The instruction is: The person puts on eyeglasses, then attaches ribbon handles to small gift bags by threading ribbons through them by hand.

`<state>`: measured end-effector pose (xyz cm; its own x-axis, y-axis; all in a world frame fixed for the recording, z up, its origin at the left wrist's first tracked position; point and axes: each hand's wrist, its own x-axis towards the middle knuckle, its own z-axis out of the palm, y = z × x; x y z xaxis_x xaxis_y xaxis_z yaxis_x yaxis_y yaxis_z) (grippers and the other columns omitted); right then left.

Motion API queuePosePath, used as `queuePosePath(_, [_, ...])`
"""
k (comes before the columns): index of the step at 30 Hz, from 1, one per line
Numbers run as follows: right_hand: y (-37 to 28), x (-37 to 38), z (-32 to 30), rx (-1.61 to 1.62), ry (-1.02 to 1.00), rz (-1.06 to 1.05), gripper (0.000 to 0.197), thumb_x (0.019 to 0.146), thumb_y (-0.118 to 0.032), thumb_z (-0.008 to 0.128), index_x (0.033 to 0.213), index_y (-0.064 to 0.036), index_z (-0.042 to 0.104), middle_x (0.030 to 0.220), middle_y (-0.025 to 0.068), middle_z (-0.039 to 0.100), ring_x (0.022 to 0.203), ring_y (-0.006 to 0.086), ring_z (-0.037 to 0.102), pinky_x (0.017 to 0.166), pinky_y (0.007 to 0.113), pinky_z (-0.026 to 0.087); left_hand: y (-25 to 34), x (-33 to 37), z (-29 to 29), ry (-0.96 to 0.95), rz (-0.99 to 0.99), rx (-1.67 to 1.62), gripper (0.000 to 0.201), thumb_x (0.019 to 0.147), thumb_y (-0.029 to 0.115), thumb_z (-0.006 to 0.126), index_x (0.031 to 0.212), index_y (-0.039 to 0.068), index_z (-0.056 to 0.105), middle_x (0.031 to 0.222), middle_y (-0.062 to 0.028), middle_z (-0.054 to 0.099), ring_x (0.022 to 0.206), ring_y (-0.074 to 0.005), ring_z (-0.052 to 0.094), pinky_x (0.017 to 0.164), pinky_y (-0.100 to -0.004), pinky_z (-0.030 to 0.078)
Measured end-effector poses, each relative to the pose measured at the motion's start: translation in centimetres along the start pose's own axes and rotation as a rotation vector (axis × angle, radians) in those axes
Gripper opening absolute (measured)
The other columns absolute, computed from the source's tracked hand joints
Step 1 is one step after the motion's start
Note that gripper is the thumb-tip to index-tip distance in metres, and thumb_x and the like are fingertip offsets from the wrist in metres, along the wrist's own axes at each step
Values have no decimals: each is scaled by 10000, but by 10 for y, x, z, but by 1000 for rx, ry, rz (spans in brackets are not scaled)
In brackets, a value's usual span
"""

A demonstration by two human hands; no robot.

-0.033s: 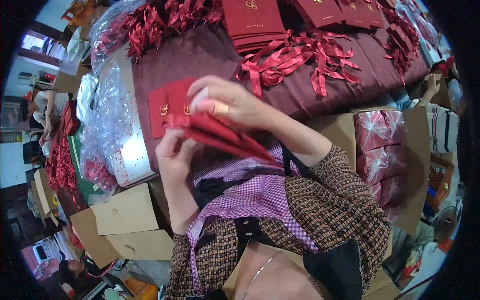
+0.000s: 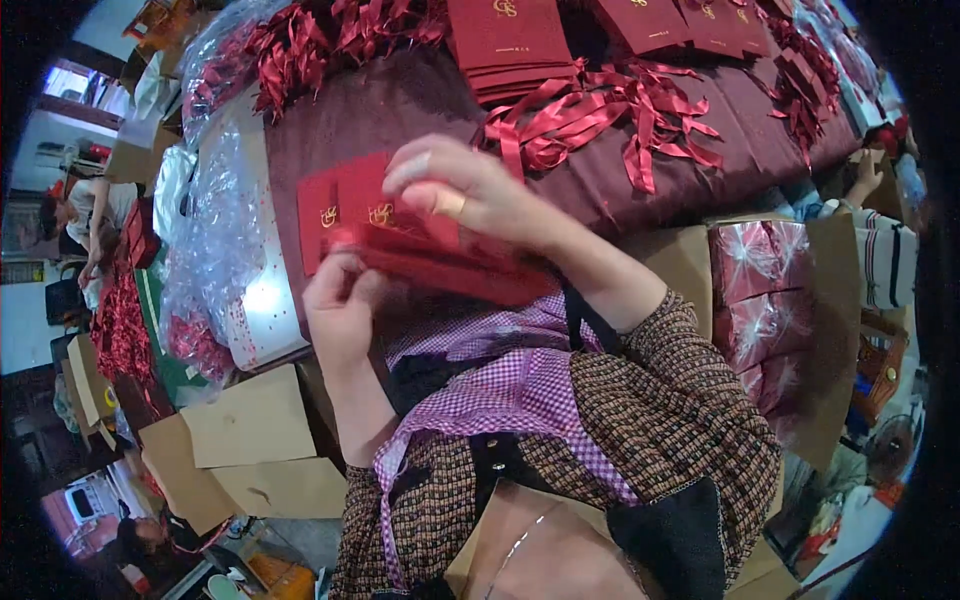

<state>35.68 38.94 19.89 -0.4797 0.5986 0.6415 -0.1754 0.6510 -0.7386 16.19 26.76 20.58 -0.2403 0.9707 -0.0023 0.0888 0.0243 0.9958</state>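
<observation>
While both hands (image 2: 345,305) pinch red envelopes (image 2: 400,235), loose ribbons (image 2: 600,115) and envelope stacks (image 2: 505,45) crowd behind.

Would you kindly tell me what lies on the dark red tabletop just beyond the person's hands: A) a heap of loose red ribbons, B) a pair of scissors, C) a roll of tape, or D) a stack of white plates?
A: beyond the right hand and the red envelopes that both hands hold, a tangled heap of red ribbons lies on the dark red tabletop.
</observation>
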Motion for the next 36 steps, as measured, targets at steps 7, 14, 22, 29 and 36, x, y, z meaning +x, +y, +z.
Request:
queuePosePath(7, [5, -42, -84, -567, -160, 48, 266, 819, -70, 657, 1084, -86, 675, 1063, 107, 648, 1026, 303, 594, 905, 403, 460, -16, 14, -25, 74, -37, -323, 207, 874, -26, 648, 1079, -53, 632, 984, -73, 679, 862, -117, 629, 822, -243, 494])
queuePosePath(14, [1, -85, -81, -787, -434, 136, 280, 777, -85, 700, 1052, -136, 682, 1160, 49, 620, 1137, 267, 528, 977, 423, 393, -28, 21, -17, 103, -127, -259, 256, 885, -9, 647, 1134, -57, 618, 991, -98, 692, 883, -124, 645, 819, -249, 515])
queuePosePath(22, [11, -66, -69, -679, -67, 76, 195, 787, -121, 728, 973, -101, 675, 1034, 40, 648, 980, 245, 587, 880, 365, 423, -20, 17, -13, 71, -136, -269, 247, 903, 16, 622, 1135, -69, 622, 950, -71, 698, 828, -89, 637, 756, -232, 516])
queuePosePath(29, [-7, -27, -5, -206, 78, 119, 167, 870, -62, 682, 1035, -41, 673, 958, 60, 644, 876, 168, 596, 780, 278, 473, -10, 17, 1, 174, -91, -81, 220, 889, -5, 633, 1100, -66, 642, 897, -27, 677, 781, -48, 591, 706, -203, 483])
queuePosePath(36, [-8, -13, 40, -203, 103, 203, 187, 806, -14, 723, 986, -23, 673, 945, 91, 675, 886, 217, 647, 792, 312, 510, -8, 14, 7, 201, 0, -4, 231, 887, -18, 636, 1114, -59, 634, 912, -36, 670, 788, -63, 603, 708, -194, 490])
